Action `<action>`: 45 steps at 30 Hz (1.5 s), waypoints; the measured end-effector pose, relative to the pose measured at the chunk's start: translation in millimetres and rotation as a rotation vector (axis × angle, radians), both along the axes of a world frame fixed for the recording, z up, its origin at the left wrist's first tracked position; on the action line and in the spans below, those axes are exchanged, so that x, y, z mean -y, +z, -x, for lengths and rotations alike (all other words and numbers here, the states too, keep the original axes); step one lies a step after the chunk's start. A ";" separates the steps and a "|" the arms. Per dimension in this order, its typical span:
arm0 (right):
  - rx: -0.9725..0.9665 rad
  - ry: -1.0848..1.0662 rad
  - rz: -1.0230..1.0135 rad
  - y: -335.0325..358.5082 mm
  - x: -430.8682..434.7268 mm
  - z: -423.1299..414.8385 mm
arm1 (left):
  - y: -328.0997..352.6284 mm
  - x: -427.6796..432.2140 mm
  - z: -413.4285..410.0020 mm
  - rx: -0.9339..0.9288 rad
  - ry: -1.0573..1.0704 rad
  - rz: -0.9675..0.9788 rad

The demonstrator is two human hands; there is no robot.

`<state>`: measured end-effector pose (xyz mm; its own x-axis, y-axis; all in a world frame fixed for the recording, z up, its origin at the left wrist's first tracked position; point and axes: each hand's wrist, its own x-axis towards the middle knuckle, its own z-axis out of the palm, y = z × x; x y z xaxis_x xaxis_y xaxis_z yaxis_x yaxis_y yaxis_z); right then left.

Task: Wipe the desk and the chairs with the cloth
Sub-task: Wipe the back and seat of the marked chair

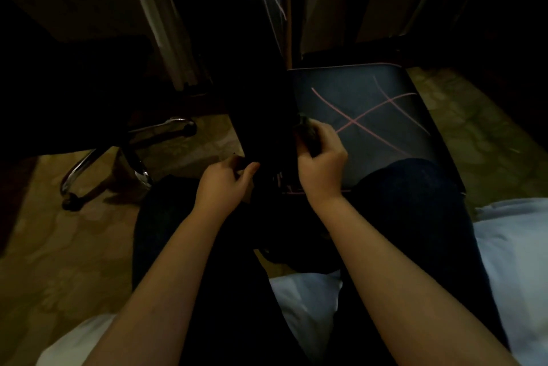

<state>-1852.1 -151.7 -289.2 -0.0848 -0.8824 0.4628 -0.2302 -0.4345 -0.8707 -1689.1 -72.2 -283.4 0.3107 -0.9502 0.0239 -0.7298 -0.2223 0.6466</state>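
Observation:
A dark chair stands in front of me, its blue-grey seat (364, 116) crossed by thin pink lines and its dark backrest (261, 98) turned edge-on to the camera. My right hand (320, 158) grips a small bunched cloth (305, 131) against the right side of the backrest's lower edge. On the left side of that same edge, my left hand (225, 180) holds the chair with curled fingers and thumb. The scene is dim and the cloth is mostly hidden by my fingers.
An office chair with a chrome star base (130, 158) stands to the left on the patterned carpet (59, 262). Dark desk furniture (385, 9) rises behind the chairs. My knees in dark trousers (415, 193) are close under my arms, with pale fabric (516, 247) beside them.

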 end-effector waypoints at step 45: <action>-0.007 0.113 -0.506 -20.3 -7.7 4.7 | -1.4 0.9 6.5 -0.035 0.024 -0.044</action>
